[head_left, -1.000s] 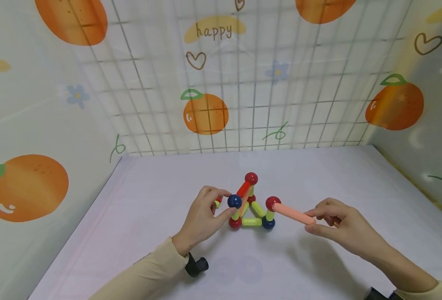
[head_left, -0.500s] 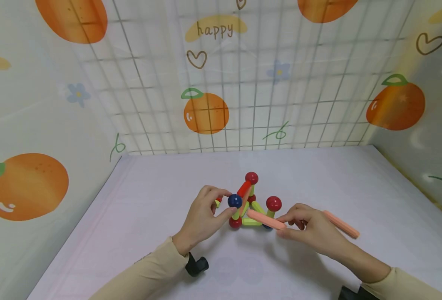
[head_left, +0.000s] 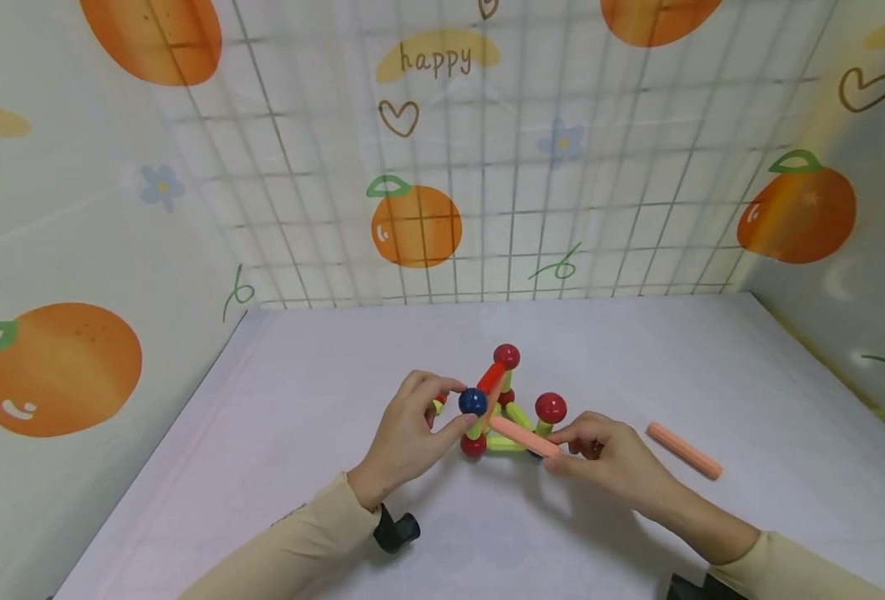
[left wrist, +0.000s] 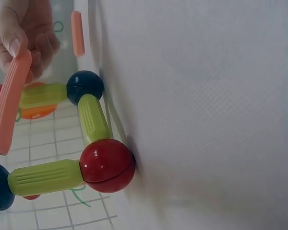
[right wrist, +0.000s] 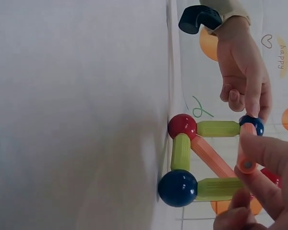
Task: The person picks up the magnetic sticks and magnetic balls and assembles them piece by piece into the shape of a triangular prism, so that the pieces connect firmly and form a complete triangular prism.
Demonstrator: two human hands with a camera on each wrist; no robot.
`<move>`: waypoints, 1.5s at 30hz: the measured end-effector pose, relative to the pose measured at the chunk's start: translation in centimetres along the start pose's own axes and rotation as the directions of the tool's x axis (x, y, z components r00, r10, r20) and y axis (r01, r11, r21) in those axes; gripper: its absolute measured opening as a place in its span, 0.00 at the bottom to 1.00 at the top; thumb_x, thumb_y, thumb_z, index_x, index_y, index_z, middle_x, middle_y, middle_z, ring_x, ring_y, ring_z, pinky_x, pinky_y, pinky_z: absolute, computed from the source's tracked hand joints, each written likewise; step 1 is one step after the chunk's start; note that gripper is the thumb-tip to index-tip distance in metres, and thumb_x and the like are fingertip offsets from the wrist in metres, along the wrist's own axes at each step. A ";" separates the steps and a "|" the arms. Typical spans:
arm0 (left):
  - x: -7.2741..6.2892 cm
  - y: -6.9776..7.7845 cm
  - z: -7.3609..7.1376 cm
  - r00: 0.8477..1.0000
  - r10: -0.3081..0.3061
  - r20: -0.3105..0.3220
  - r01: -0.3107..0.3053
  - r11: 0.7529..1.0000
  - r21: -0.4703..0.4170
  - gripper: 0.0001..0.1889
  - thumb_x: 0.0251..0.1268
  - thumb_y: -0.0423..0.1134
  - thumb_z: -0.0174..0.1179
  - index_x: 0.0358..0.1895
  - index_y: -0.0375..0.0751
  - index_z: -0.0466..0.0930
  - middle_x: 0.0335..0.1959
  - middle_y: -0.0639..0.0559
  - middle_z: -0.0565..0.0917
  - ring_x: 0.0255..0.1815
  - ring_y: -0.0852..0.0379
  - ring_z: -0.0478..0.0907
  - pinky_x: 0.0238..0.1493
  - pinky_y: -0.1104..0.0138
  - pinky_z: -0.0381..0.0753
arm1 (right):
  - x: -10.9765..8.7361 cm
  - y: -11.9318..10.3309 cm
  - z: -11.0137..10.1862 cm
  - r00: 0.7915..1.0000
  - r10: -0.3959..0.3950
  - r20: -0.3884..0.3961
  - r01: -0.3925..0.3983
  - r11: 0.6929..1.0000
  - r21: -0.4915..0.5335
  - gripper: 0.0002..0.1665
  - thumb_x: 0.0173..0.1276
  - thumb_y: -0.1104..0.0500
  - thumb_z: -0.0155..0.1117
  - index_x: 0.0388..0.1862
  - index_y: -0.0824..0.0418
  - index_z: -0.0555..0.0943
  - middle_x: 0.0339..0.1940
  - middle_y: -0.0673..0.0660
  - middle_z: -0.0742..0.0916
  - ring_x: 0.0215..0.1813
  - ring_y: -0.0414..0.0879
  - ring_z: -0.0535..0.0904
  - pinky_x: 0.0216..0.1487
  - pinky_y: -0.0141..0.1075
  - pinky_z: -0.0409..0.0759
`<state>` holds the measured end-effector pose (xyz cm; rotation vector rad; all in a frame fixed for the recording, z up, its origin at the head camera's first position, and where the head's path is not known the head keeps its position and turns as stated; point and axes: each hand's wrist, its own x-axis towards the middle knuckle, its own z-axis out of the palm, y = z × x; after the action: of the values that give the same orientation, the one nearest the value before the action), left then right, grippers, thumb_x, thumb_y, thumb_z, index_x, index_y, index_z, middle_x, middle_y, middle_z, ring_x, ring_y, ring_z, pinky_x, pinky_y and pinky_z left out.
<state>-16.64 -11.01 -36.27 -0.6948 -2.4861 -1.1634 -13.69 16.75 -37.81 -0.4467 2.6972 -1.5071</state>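
A frame of magnetic rods and balls stands mid-table. The left hand pinches the blue ball atop its front left post. In the right hand, thumb and fingers pinch one end of a salmon rod. The rod's other end points at the blue ball; whether they touch I cannot tell. Next to the right hand, a red ball tops the right post. Lime rods join a lower red ball and a lower blue ball. A red rod runs towards the back red ball.
A loose salmon rod lies on the table beyond the right hand. Behind the left fingers, a small red and lime piece is partly hidden. A printed curtain over a wire grid encloses the back.
The right hand has moved left with its salmon rod, whose end has left the right red ball and come near the blue ball. The loose rod has come into view. The left hand stays put.
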 end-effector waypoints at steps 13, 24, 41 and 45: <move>0.1 0.1 -0.1 1.000 -0.015 0.005 0.015 1.000 -0.002 0.16 0.57 0.40 0.71 0.50 0.48 0.83 0.38 0.54 0.73 0.27 0.61 0.65 0.29 0.73 0.68 | 0.5 0.0 0.5 1.000 0.020 -0.015 -0.020 1.000 0.005 0.14 0.53 0.51 0.78 0.39 0.51 0.88 0.28 0.52 0.77 0.29 0.40 0.68 0.25 0.30 0.64; 0.1 0.2 -0.1 0.999 -0.041 0.014 0.041 0.999 -0.006 0.16 0.57 0.40 0.71 0.49 0.48 0.83 0.37 0.54 0.72 0.27 0.60 0.66 0.29 0.73 0.67 | 0.6 0.2 0.8 1.000 0.011 -0.016 -0.011 1.000 0.010 0.14 0.52 0.51 0.79 0.38 0.49 0.88 0.28 0.51 0.77 0.29 0.40 0.68 0.26 0.30 0.64; 0.1 0.3 -0.2 0.999 -0.041 0.019 0.041 0.999 -0.005 0.16 0.57 0.41 0.71 0.49 0.48 0.83 0.37 0.53 0.73 0.28 0.60 0.66 0.29 0.73 0.67 | 0.7 0.5 0.2 0.993 0.122 -0.003 -0.122 0.992 -0.013 0.16 0.54 0.47 0.78 0.40 0.52 0.89 0.29 0.53 0.79 0.33 0.43 0.70 0.29 0.30 0.67; 0.0 0.2 -0.2 0.999 -0.039 0.023 0.039 0.999 -0.001 0.16 0.58 0.41 0.71 0.49 0.47 0.83 0.37 0.53 0.73 0.28 0.60 0.66 0.29 0.73 0.67 | 0.9 0.7 0.6 0.988 0.155 -0.015 -0.155 0.988 -0.023 0.17 0.53 0.47 0.78 0.38 0.53 0.87 0.28 0.53 0.77 0.32 0.43 0.69 0.29 0.30 0.66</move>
<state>-16.53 -11.01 -35.97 -0.6672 -2.5289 -1.1774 -14.62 16.40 -38.65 -0.2222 2.6913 -1.4426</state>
